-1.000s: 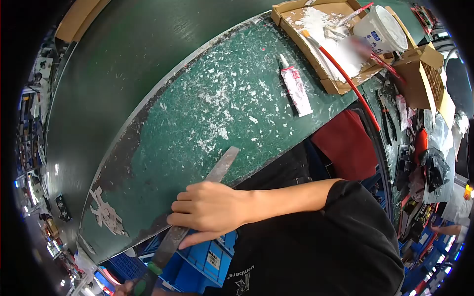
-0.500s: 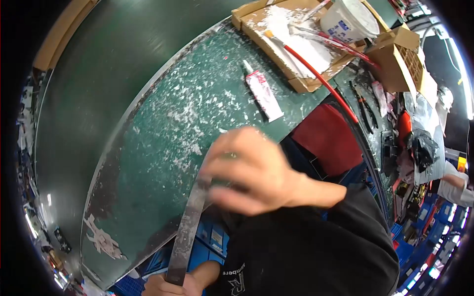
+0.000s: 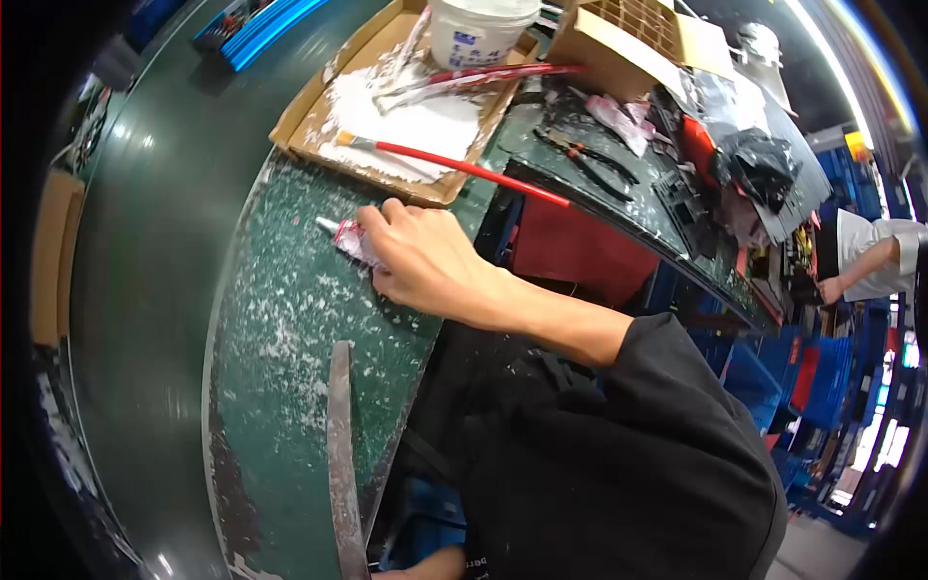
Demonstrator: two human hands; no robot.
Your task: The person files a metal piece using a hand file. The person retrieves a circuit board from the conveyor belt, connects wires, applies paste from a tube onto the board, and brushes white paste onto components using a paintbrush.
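My right hand (image 3: 418, 253) is closed around a small white and pink squeeze tube (image 3: 353, 239) on the speckled green tabletop. The tube's white nozzle sticks out past my fingers, and its lower part is hidden under my palm. A long, flat grey metal strip (image 3: 341, 435) points up from the bottom of the view, over the tabletop. At its lower end is my left hand (image 3: 430, 565), mostly cut off by the frame edge, and its fingers are hardly visible.
A cardboard tray (image 3: 290, 130) of white powder holds a white bucket (image 3: 481, 34) and brushes. A red-handled brush (image 3: 474, 170) reaches over its edge. Black pliers (image 3: 590, 161) and a divided cardboard box (image 3: 619, 48) are on the right. Farther right, another person's arm (image 3: 865, 269) shows.
My right hand has left the metal strip and reached to the tube, closing on it. The view has turned and shifted, so the tray appears further left and my left hand is nearly out of frame.
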